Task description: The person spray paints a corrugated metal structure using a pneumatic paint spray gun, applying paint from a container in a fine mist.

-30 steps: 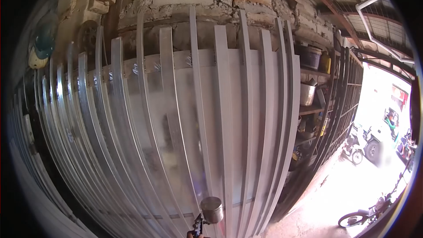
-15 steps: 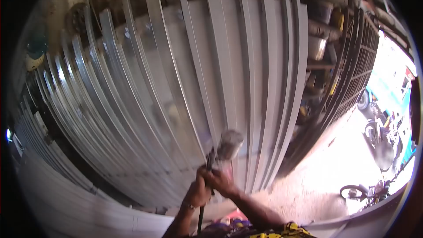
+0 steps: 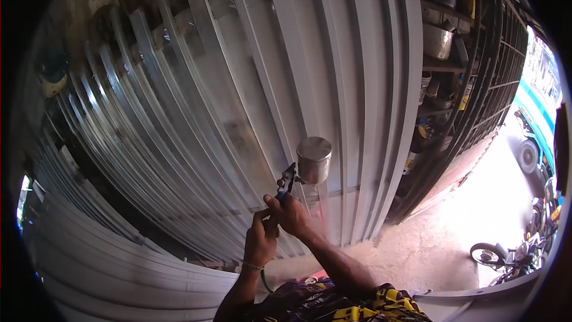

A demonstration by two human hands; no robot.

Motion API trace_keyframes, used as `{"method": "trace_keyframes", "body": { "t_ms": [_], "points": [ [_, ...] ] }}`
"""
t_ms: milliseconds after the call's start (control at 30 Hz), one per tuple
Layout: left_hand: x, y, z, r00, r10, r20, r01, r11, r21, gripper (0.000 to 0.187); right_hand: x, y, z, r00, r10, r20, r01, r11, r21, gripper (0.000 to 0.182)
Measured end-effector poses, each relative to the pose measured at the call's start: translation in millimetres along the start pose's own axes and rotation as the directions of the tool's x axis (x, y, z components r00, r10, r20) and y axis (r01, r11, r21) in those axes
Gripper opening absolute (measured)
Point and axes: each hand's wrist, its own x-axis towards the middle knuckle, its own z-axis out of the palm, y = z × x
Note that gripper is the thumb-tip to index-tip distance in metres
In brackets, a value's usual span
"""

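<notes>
A spray gun [image 3: 286,180] with a round metal paint cup [image 3: 314,160] points away from me over a row of long metal bars. My right hand [image 3: 292,216] is wrapped round its handle. Just below and to the left, my left hand [image 3: 261,235] is closed by the handle's base, apparently on the air hose [image 3: 264,281], whose green length shows beneath the wrist. The grip itself is partly hidden by the fingers. Beyond the gun, the bars on the right [image 3: 333,71] look matt grey, while those on the left [image 3: 113,92] are shiny bare metal.
Shelves [image 3: 444,68] with pots and tins stand at right, beside a dark metal grille [image 3: 491,83]. A motorcycle [image 3: 506,256] and a blue vehicle [image 3: 536,116] are outside on the right. Grey corrugated sheets [image 3: 137,268] curve along the lower left.
The spray gun and both hands have moved up in the view. My left hand has slipped slightly lower and apart from the right. The cup, blurred before, is now sharp.
</notes>
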Motion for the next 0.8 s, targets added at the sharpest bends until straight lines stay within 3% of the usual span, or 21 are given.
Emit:
{"method": "trace_keyframes", "body": {
  "t_ms": [133,233,333,367,467,500,600,733,800],
  "points": [
    [15,10,-5,0.999,0.013,-0.047,-0.020,0.989,-0.145,0.029,0,-31,-8,0.994,-0.075,-0.074,0.073,0.997,-0.027,0.059],
    [23,32,-11,0.998,-0.007,-0.063,-0.006,0.977,-0.215,0.026,-4,-54,-33,1.000,0.012,-0.018,-0.013,0.998,-0.067,0.063],
    [30,48,-18,0.996,-0.015,-0.084,-0.009,0.958,-0.286,0.024,0,-32,-36,0.931,-0.223,-0.289,0.176,0.967,-0.182,0.069],
    [31,51,-20,0.996,-0.015,-0.084,-0.012,0.951,-0.309,0.023,10,-22,-31,0.929,-0.243,-0.280,0.209,0.967,-0.146,0.073],
    [47,65,-20,0.993,-0.065,-0.096,0.024,0.924,-0.383,0.023,39,-37,-15,0.925,-0.312,-0.217,0.366,0.887,0.283,0.076],
    [53,69,-18,0.993,0.016,-0.120,-0.064,0.911,-0.409,0.023,32,-72,-27,0.952,-0.272,-0.137,0.304,0.882,0.360,0.082],
    [63,119,-30,0.992,0.063,-0.113,-0.094,0.951,-0.295,0.023,72,-106,-36,0.910,-0.300,-0.287,0.364,0.909,0.204,0.084],
    [79,152,-33,0.982,0.163,-0.098,-0.187,0.913,-0.362,0.024,82,-147,-61,0.883,-0.283,-0.373,0.362,0.919,0.160,0.066],
    [81,157,-33,0.972,0.224,-0.063,-0.231,0.890,-0.393,0.035,96,-156,-66,0.873,-0.279,-0.401,0.353,0.928,0.123,0.057]
  ]
}}
